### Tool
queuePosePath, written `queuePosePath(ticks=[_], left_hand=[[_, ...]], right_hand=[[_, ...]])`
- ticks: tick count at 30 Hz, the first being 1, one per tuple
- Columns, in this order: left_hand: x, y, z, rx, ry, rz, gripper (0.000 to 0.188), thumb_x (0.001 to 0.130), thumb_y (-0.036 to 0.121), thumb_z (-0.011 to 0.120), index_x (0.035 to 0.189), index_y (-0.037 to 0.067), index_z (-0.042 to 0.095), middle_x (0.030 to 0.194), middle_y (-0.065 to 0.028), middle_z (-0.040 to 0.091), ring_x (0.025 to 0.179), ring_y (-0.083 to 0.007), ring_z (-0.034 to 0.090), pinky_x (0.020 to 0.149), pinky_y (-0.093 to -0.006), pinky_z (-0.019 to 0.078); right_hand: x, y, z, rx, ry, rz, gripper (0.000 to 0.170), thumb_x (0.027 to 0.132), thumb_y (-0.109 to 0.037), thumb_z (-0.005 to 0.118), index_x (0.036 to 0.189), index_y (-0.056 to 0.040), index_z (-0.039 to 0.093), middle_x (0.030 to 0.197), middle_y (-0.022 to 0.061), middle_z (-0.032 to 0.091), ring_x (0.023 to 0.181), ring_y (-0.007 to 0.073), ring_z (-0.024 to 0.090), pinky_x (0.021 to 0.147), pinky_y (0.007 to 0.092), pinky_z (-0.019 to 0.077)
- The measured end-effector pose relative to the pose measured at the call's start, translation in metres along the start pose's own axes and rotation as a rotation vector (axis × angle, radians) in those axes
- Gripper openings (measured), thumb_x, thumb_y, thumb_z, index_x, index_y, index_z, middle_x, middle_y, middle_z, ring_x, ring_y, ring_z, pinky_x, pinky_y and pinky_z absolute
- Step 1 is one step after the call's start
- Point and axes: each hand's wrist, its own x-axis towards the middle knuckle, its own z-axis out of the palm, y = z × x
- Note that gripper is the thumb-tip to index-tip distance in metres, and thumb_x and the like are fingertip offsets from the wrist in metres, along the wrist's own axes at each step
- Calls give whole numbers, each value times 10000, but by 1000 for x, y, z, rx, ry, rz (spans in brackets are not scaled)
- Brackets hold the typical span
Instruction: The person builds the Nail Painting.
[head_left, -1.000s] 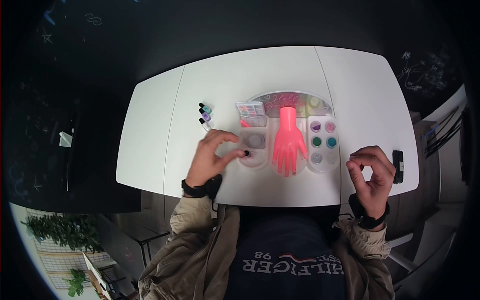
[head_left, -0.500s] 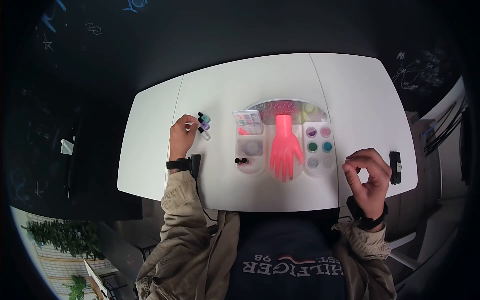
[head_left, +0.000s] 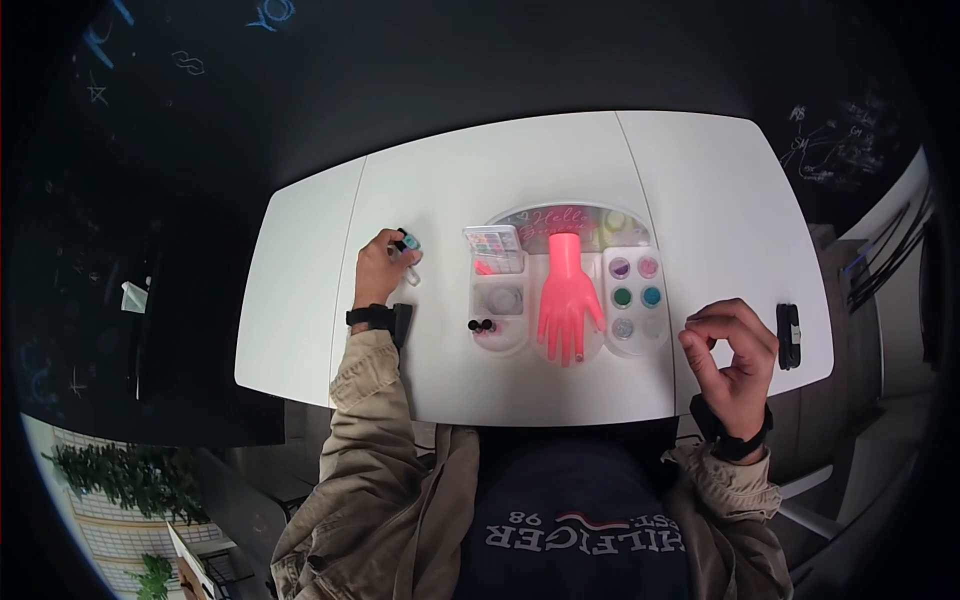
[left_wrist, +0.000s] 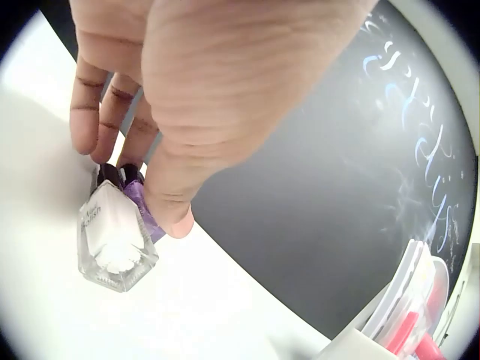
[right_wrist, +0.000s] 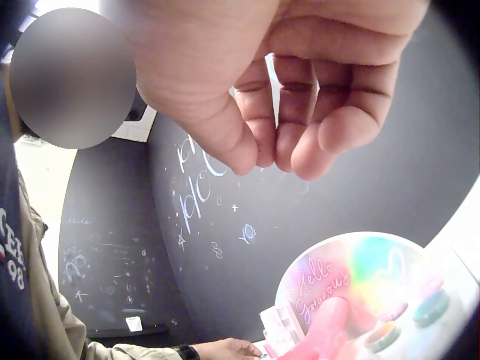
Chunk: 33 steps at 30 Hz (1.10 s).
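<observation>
My left hand (head_left: pixel 378 275) is at the small nail polish bottles on the left of the table. Its thumb and fingers pinch the purple nail polish bottle (left_wrist: pixel 147 214), largely hidden by the hand in the head view. A white nail polish bottle (left_wrist: pixel 112 232) with a black cap lies right beside it, below the fingers. The teal nail polish bottle (head_left: pixel 411 242) lies just beyond the fingertips. Over the right part of the table is my right hand (head_left: pixel 738 350), its fingers loosely curled towards the thumb, holding nothing.
A pink model hand (head_left: pixel 567 295) lies in the middle of a white manicure tray (head_left: pixel 548 350). Two black-capped bottles (head_left: pixel 481 326) stand in its left part; round glitter pots (head_left: pixel 622 297) fill its right. A black case (head_left: pixel 789 337) lies near the table's right edge.
My left hand has moved from the tray, where it released a black-capped bottle, left to the row of bottles and now grasps there. The right hand has barely moved.
</observation>
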Motion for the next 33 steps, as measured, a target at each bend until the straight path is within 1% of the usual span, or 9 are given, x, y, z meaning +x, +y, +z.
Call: queuePosePath(ticks=[6,9,12,16,20,22,24,27,33], left_hand=[[-1,16,-7,-50,136,73,297,829,-21,894,1082,14,742,991,-92,761,794,-207,702,767,-336,606],[-10,38,-20,-165,208,140,262,865,-17,879,1083,8,735,992,-81,765,798,-173,699,775,-316,602],[-25,72,-41,-303,165,171,264,914,-18,866,1129,4,716,1041,-42,763,894,-117,690,844,-298,590],[-53,113,-55,-473,58,307,325,887,-45,895,1151,0,710,1055,-51,761,928,-119,685,888,-296,577],[-83,151,-56,-344,-50,477,304,831,-44,931,1070,8,750,1056,-67,765,947,-163,711,877,-324,573],[-96,165,-48,-356,-94,534,294,809,-20,941,1042,25,768,1045,-89,776,957,-217,763,856,-338,591],[-104,166,-34,-444,-177,544,321,800,-26,937,1060,28,757,1039,-96,776,933,-232,768,830,-346,602],[-113,161,-16,-405,-234,519,332,805,-13,935,1074,36,746,1034,-94,771,929,-252,763,817,-353,612],[-117,159,-9,-280,-254,513,311,829,15,920,1083,57,746,1056,-89,755,978,-279,744,813,-370,622]], right_hand=[[-1,0,0,-6,7,-9,107,899,0,870,928,23,770,948,107,754,763,143,673,679,277,529],[-1,1,-1,-4,11,-17,109,897,-1,872,926,24,770,948,107,755,760,144,673,677,276,529],[-1,1,0,0,6,-13,108,895,1,872,924,23,770,948,108,756,758,144,673,677,276,529],[0,0,0,-13,-9,-24,103,894,6,868,930,23,774,949,110,757,757,143,673,677,276,529],[0,-2,1,-7,-6,-10,95,897,12,861,931,27,774,950,110,757,761,140,673,679,276,529],[-1,-1,1,-3,0,-10,93,899,14,859,930,29,772,949,109,756,761,139,671,679,276,529],[-1,-2,1,-6,-4,-6,93,901,13,859,926,29,771,948,110,755,760,138,669,680,275,528],[-1,-2,1,-3,-7,-10,95,902,10,860,925,29,770,947,109,753,758,137,667,681,273,528],[-1,-2,1,-7,-8,-8,99,904,6,862,922,32,768,944,110,752,759,137,668,683,274,529]])
